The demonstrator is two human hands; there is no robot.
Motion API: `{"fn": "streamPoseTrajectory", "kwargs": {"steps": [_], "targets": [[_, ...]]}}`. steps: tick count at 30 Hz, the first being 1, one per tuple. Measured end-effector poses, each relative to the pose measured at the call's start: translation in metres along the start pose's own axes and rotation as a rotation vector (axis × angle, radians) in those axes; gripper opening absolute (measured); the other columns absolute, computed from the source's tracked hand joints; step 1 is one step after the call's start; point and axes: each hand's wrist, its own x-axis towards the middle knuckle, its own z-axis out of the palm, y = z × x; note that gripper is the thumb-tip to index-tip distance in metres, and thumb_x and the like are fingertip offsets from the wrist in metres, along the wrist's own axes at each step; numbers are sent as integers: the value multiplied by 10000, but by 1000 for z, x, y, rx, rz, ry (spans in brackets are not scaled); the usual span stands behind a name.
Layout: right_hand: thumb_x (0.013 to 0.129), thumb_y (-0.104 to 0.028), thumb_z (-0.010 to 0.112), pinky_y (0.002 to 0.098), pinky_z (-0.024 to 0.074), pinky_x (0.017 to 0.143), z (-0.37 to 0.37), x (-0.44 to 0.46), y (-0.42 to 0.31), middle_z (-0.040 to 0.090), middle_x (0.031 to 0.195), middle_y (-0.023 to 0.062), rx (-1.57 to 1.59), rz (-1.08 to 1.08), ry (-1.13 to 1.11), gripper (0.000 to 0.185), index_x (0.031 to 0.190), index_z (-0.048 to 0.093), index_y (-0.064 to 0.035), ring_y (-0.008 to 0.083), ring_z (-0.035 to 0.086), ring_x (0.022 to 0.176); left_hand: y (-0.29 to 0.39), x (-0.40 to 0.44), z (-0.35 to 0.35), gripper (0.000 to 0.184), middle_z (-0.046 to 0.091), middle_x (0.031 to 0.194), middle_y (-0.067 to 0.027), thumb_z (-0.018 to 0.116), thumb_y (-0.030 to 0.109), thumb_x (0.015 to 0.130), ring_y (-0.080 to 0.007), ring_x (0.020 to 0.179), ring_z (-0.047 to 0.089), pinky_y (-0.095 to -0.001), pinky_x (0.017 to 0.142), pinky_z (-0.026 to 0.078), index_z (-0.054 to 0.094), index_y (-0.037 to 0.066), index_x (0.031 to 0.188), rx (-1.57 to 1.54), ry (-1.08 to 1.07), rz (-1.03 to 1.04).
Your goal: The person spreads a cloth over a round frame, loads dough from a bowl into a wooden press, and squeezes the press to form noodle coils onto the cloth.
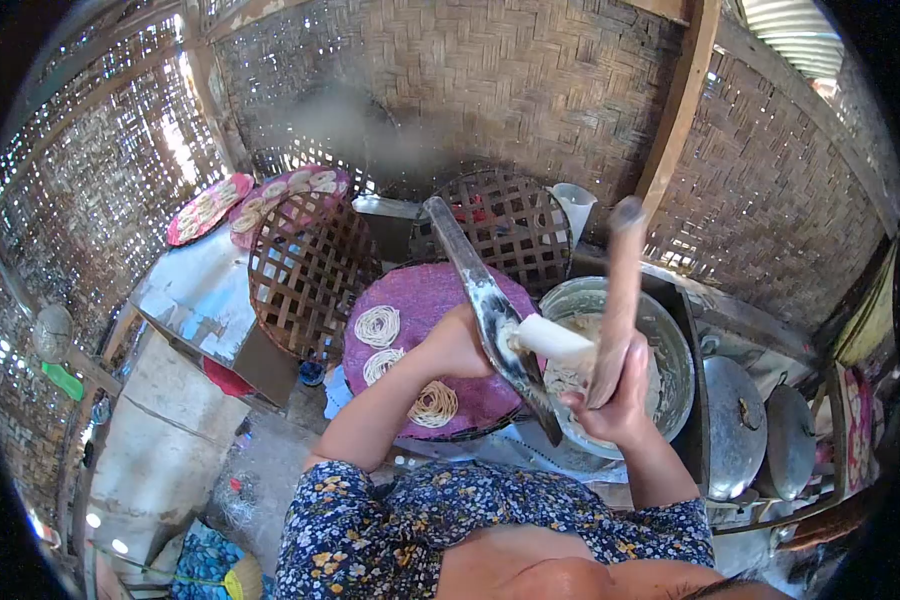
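My left hand (458, 345) is closed on the long, worn wooden body of a hand press (485, 300), held tilted above a purple round mat (505, 290). My right hand (622, 400) grips the wooden handle (622, 285) of the plunger. A white cylinder (555, 339) juts from that handle, its end at the hole in the press body; how far it goes in I cannot tell. Coils of pale noodle strands (377, 326) lie on the mat, one yellower coil (433, 403) nearest me. Beneath my right hand stands a basin (678, 345) with pale, doughy stuff inside.
Open-weave baskets (315, 270) lean behind the mat. Farther left, pink mats with coils (210, 208) rest by a metal-topped box (195, 300). A white jug (574, 205) stands at the back. Large metal lids (735, 425) are at right, below woven bamboo walls (470, 90).
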Motion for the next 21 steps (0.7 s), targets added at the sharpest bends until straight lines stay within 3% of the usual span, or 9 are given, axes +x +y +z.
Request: {"fn": "streamPoseTrajectory", "kwargs": {"steps": [3,4,7,9,11,13,18,21], "targets": [[563,-278,816,402,496,590,-6,7,-8,397,1144,280,69,-33,-143,1042,1355,151,-147,419,511,947,4,-1,-2,290,627,799,-109,708,187,591,-260,801,612,-342,727,481,616,72,841,144,88,54],[552,-253,817,434,501,595,-6,8,-9,397,1145,269,95,-21,-152,1008,1338,193,-165,421,513,941,0,-2,0,299,631,809,-114,694,197,579,-287,794,609,-358,710,486,625,88,849,149,84,65],[567,-248,808,429,503,597,-12,16,-12,390,1154,263,134,30,-225,964,1329,223,-161,414,526,921,-1,-3,-1,297,627,804,-114,693,218,584,-293,776,604,-367,703,484,627,102,850,339,64,191],[577,-246,801,426,505,611,-11,18,-14,387,1160,255,137,39,-246,935,1323,244,-155,416,525,930,-48,12,11,297,623,807,-117,692,244,585,-300,774,600,-376,699,482,627,111,843,181,28,278],[582,-244,795,425,506,629,-9,19,-17,385,1167,248,138,71,-285,917,1320,259,-149,419,520,947,-47,12,11,297,619,812,-122,691,264,587,-306,776,596,-385,700,480,625,121,839,227,20,288],[584,-241,790,427,506,649,-6,21,-21,383,1173,241,134,120,-337,909,1321,268,-143,422,510,971,9,4,-4,297,615,820,-130,688,278,588,-312,783,592,-392,704,478,623,130,837,484,25,228],[570,-190,779,439,469,785,9,21,-19,366,1212,238,159,193,-334,946,1339,240,-73,410,491,1016,4,3,0,334,620,826,-150,684,275,579,-329,798,594,-411,693,480,610,108,859,484,-25,127],[562,-212,789,423,471,772,26,15,-17,373,1202,238,161,220,-284,969,1340,234,-56,392,499,1010,1,4,2,343,620,821,-148,685,278,578,-328,800,593,-404,699,478,608,113,869,484,34,181]]}}
